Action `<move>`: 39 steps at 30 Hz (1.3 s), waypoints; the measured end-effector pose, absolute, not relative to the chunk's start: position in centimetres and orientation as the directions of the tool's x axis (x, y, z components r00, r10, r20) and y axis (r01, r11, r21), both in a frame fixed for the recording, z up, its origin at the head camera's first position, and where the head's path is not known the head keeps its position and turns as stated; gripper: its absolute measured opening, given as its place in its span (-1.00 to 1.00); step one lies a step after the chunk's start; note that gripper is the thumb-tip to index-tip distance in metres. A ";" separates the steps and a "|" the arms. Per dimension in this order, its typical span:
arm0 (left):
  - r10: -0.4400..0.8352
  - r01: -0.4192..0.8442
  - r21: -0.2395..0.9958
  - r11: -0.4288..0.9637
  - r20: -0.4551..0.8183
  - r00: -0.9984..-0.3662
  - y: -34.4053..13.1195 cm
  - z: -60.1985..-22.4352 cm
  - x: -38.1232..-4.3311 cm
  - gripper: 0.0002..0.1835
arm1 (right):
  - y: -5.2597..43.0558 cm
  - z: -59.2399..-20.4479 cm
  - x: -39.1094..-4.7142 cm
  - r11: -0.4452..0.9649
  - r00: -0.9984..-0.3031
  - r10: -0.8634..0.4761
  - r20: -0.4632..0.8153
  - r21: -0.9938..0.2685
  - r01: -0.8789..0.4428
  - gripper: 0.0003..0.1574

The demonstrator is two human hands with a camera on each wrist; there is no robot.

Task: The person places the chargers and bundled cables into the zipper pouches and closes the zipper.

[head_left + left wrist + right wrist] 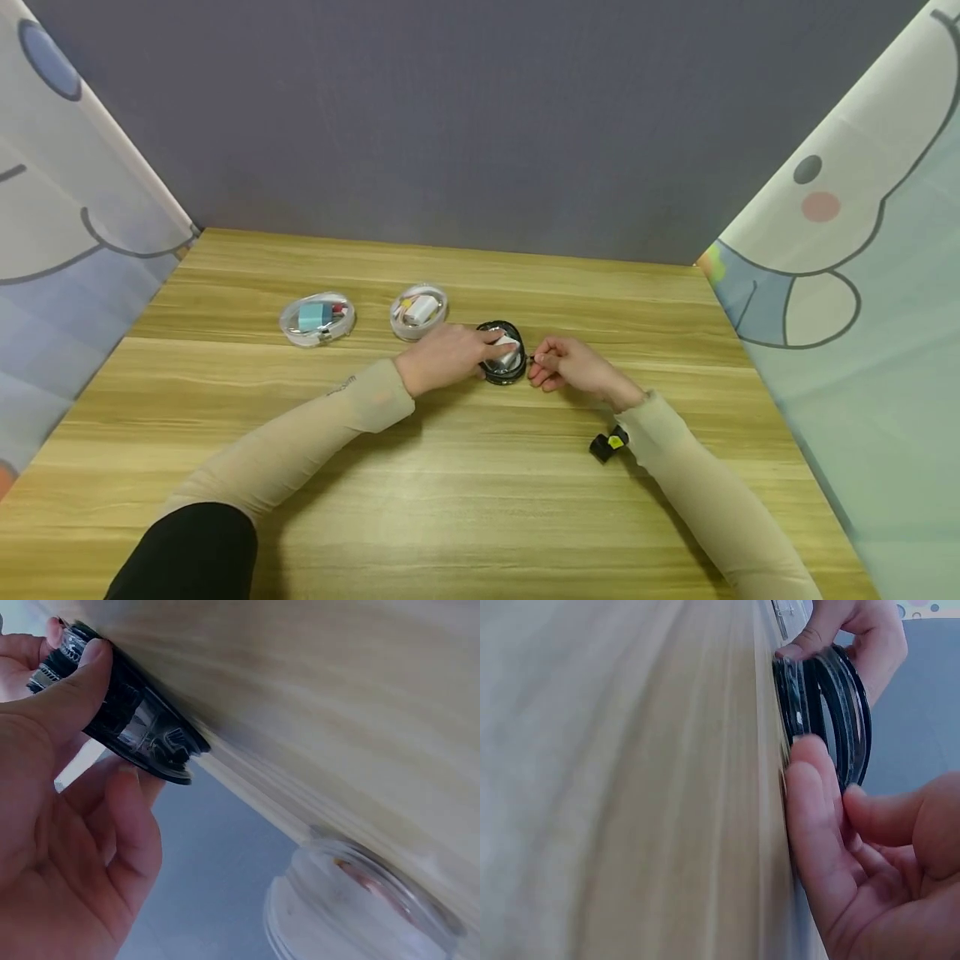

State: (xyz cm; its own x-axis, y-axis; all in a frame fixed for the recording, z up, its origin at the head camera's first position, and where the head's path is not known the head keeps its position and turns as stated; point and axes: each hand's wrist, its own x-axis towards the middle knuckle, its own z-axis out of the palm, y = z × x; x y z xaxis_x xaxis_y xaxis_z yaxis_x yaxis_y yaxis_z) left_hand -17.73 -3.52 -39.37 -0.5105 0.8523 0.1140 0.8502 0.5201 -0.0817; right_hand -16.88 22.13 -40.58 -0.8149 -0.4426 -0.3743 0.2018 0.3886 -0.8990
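Observation:
A round clear case with black rims [511, 367] stands on the table with a white item inside. My left hand [444, 357] grips it from the left, its fingers across the top; in the left wrist view the thumb presses the case's side [142, 727]. At the case's right edge my right hand [572, 367] pinches a small dark tab [532, 359] between thumb and forefinger. In the right wrist view a gap shows between the two black rims [847, 712], and the right fingertips partly hide that edge.
Left of the hands lie two more clear cases: a white-edged one [402, 327] holding a white charger, and another [287, 319] holding a turquoise block. A small black device with a yellow mark [602, 447] is by the right wrist. A grey panel [450, 125] stands behind the wooden table [450, 517].

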 end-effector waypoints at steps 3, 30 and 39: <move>0.849 0.845 -0.097 0.526 0.127 -0.513 -3.0 -39.3 -17.9 -0.29 | 22.2 -40.6 -17.1 0.380 -0.828 -0.422 -0.370 -0.901 0.210 -0.81; 0.864 0.865 0.044 0.499 0.057 -0.501 -4.0 -38.9 -18.8 -0.35 | 22.0 -40.9 -19.1 0.429 -0.832 -0.424 -0.357 -0.889 0.162 -0.83; 0.856 0.859 0.038 0.511 0.074 -0.512 -4.1 -39.2 -18.7 -0.34 | 22.5 -40.3 -17.8 0.472 -0.818 -0.441 -0.370 -0.871 0.139 -0.83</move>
State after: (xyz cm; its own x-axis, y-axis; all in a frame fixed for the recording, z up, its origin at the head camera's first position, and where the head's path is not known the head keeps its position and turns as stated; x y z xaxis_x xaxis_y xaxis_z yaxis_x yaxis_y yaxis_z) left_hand -18.73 -4.12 -39.19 -0.5122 0.8557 0.0740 0.8589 0.5107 0.0384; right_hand -17.79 22.51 -40.30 -0.8176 -0.4414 -0.3698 0.1391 0.4718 -0.8707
